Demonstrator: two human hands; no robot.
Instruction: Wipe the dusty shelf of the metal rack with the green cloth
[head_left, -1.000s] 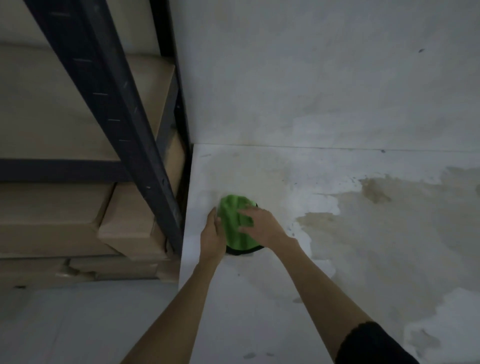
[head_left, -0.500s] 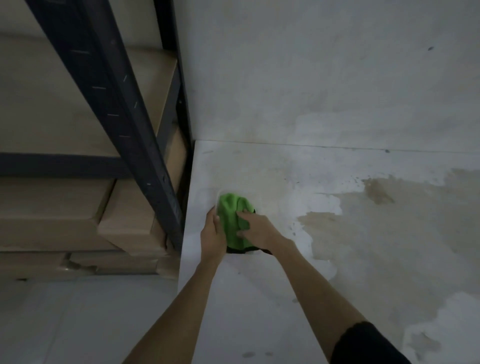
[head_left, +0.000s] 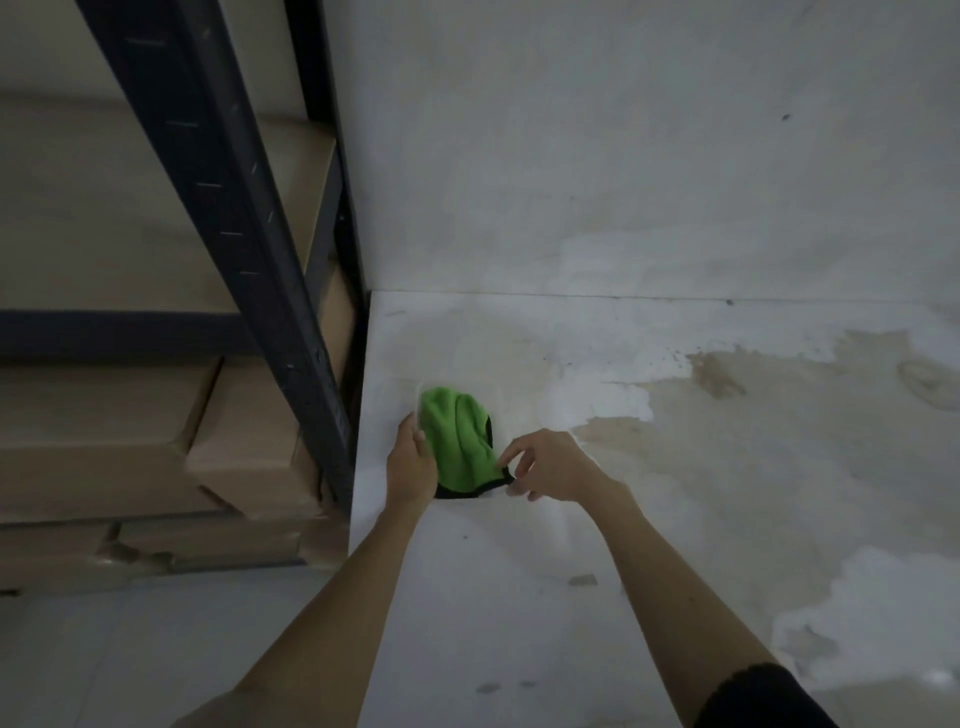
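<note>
Head view, both hands (head_left: 410, 462) gripping green cloth (head_left: 457, 441)

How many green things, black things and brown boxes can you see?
Green: 1, the cloth
Black: 2, the rack and a sleeve
Brown: at least 4 boxes; the lowest ones are too dim to separate
Total: at least 7

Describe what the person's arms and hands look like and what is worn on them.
Both forearms are bare from elbow to wrist. The left hand and right hand wear no gloves, and no watch, ring or bracelet shows. A black sleeve, with a slightly frayed-looking edge, covers the right upper arm at the bottom edge of the view.
</note>
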